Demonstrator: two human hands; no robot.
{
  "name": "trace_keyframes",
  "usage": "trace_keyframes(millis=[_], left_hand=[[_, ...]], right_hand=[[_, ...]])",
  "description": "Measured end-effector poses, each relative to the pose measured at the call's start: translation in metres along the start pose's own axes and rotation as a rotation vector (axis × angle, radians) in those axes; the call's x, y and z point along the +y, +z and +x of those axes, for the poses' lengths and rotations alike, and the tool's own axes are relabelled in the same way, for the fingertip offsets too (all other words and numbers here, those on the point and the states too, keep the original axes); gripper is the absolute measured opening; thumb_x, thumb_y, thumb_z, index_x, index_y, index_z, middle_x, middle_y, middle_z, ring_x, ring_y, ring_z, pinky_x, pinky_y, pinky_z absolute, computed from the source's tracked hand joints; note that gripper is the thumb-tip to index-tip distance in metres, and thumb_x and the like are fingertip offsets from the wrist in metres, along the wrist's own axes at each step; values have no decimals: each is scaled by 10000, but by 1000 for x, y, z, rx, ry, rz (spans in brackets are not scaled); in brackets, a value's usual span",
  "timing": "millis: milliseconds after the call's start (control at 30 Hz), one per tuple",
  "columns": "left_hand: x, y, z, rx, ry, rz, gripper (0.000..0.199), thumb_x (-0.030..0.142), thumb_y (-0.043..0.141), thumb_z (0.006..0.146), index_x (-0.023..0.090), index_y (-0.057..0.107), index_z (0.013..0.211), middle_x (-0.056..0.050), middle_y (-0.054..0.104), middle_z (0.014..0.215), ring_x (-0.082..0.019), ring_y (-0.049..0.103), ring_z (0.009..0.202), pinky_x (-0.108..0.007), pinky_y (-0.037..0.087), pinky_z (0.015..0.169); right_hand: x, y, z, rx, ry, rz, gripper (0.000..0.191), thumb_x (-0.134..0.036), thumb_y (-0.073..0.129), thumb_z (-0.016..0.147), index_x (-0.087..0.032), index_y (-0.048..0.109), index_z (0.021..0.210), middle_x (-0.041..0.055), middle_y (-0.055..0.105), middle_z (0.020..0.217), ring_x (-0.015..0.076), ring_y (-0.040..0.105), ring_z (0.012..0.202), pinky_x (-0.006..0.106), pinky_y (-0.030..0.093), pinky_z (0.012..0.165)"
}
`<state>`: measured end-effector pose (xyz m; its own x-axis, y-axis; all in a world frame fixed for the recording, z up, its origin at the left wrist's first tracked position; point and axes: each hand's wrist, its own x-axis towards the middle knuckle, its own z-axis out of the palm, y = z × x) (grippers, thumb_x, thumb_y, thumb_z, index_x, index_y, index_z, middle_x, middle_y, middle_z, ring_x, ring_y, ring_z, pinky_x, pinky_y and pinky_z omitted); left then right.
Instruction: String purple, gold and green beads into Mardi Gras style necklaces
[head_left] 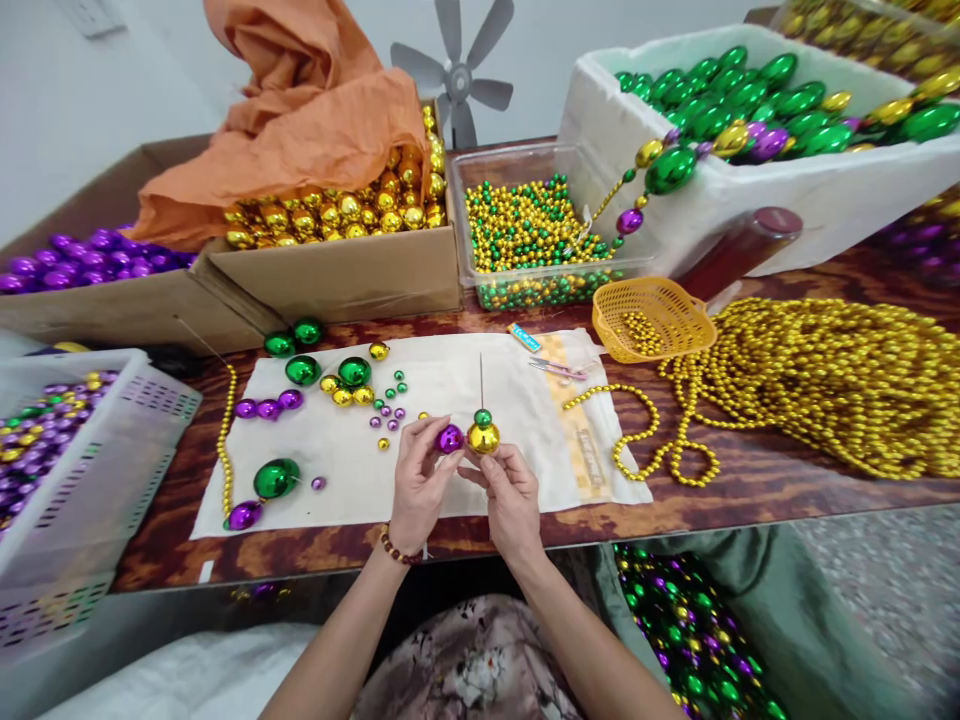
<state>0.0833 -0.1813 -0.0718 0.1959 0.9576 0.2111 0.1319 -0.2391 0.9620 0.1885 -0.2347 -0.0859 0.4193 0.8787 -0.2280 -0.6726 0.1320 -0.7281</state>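
My left hand [422, 465] pinches a shiny purple bead [449, 438] between thumb and fingers. Beside it, my right hand [512, 492] grips a gold bead [484, 437] with a small green bead [482, 417] on top of it. A thin needle [481, 378] sticks straight up out of the green bead. Both hands are over a white cloth [450, 375] at the table's front. Loose small purple, green and gold beads lie left of my hands, with larger green beads [355, 372] and a row of purple beads [268, 408] farther left.
Behind the cloth stand a cardboard box [337, 275] of gold beads, a clear bin [487, 275] and a white foam box [750, 200]. An orange basket [694, 325], a heap of gold bead strands [832, 385] and small scissors [559, 369] are on the right. A white crate [150, 450] stands left.
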Motion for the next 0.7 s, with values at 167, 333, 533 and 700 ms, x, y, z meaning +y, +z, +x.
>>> trace_keyframes(millis=[167, 333, 533, 700], left_hand=[[-4, -4, 3, 53, 36, -45, 413, 301, 712, 867, 239, 634, 1267, -103, 641, 1262, -218, 636, 1155, -366, 535, 1000], [2, -11, 7, 82, 77, -72, 293, 277, 711, 867, 236, 692, 1156, -104, 690, 1241, -236, 650, 1160, -413, 522, 1032], [17, -25, 18, 124, 158, -44, 267, 253, 717, 863, 257, 726, 1130, -74, 717, 1205, -231, 660, 1139, -421, 527, 1031], [34, -41, 30, 161, 177, -31, 282, 268, 734, 850, 260, 735, 1132, -65, 726, 1184, -225, 686, 1089, -375, 565, 975]], right_hand=[[-3, -7, 1, -3, 24, -52, 271, -410, 804, 776, -211, 630, 833, 44, 763, 949, 219, 743, 873, 316, 599, 704], [-1, -20, -3, -10, 4, -163, 256, -425, 784, 791, -198, 670, 822, 41, 748, 847, 180, 707, 724, 271, 555, 616], [7, -34, -16, -69, 87, -280, 270, -447, 767, 807, -193, 675, 825, 21, 719, 721, 137, 627, 588, 240, 499, 573], [11, -35, -23, -117, 128, -350, 317, -492, 758, 806, -192, 662, 840, 24, 720, 702, 132, 600, 548, 244, 477, 581]])
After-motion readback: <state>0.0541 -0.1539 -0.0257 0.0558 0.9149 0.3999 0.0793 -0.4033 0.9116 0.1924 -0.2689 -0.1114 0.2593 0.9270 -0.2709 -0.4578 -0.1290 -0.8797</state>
